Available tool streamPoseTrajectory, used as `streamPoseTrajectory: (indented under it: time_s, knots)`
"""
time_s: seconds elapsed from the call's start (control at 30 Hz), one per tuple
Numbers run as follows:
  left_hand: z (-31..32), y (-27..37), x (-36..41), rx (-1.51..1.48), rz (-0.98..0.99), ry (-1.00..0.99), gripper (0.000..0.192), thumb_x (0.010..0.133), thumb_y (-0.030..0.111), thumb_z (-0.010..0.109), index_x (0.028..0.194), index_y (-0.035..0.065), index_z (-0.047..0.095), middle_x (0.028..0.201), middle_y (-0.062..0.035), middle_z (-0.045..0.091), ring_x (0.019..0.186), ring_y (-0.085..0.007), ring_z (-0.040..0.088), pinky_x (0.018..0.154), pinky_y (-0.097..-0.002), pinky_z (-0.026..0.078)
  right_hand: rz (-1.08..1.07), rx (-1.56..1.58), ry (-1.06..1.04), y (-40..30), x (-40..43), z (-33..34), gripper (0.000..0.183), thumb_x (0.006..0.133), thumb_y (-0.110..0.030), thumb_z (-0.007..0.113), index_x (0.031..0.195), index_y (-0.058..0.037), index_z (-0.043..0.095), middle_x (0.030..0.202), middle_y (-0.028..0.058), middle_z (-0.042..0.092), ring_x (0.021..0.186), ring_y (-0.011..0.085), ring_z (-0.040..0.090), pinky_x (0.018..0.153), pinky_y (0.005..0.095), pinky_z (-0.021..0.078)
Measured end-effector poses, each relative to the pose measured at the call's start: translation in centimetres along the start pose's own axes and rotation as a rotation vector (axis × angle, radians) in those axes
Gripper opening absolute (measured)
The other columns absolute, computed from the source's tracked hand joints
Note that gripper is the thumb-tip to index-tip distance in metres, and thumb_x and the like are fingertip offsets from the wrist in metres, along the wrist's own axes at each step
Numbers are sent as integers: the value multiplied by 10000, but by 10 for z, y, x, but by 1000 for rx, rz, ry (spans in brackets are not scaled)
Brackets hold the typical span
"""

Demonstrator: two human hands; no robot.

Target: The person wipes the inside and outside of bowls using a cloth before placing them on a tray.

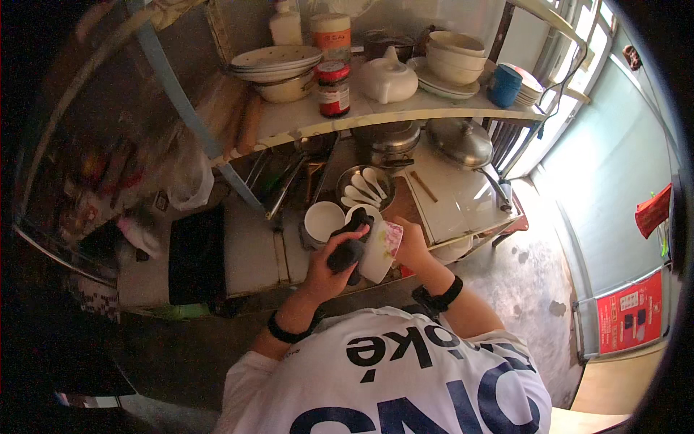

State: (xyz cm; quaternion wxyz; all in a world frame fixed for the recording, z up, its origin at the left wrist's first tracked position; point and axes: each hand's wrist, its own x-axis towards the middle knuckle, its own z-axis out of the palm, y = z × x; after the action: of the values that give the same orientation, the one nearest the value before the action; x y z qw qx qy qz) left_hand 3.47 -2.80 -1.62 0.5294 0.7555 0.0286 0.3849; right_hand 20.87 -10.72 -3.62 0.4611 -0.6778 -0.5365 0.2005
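My left hand (324,268) grips a bunched dark cloth (347,254), which lies against a white bowl (378,256). The bowl is tipped on its side and bears a pink flower pattern. My right hand (413,245) holds its right side, with part of the fingers hidden behind it. Just beyond my hands stands another white bowl (324,220). A further white bowl (364,212) is partly covered by the cloth. Several white spoons (364,187) lie in a round metal dish behind the bowls.
A lidded pan (461,142) and a metal pot (387,138) stand at the back of the counter. The shelf (368,120) above bears stacked bowls (455,58), a white teapot (389,78), a red-lidded jar (333,91) and a blue cup (504,87). A black panel (197,255) lies to the left.
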Motion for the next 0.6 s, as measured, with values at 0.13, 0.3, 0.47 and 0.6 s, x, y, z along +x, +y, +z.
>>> streamPoseTrajectory:
  time_s: [0.13,0.3,0.47,0.6]
  knots:
    - [2,3,8,45,71,-61,388,767,-50,513,1135,27,418,1201,-143,466,1134,-233,429,939,-324,326,4,29,32,5,-3,-3,232,665,-133,656,810,5,539,693,84,585,649,138,571,582,272,451]
    - [0,8,31,-142,-137,-161,384,788,-21,480,1162,28,410,1207,-130,455,1136,-208,409,950,-316,295,1,14,34,-22,-14,-17,241,668,-174,664,794,-12,538,703,119,588,674,213,595,592,295,457]
    - [4,-15,31,-332,-394,-160,294,836,143,470,1103,19,471,1133,-86,496,1059,-182,445,905,-291,324,-13,-39,139,-24,-21,-17,264,657,-194,675,816,-28,545,744,164,576,717,304,587,608,332,461]
    - [11,-26,26,-267,-706,-47,317,825,264,522,1009,6,538,996,-60,558,897,-156,516,767,-280,407,-51,-173,281,-6,-23,-13,284,637,-169,675,844,-31,537,777,167,560,742,335,562,630,374,455]
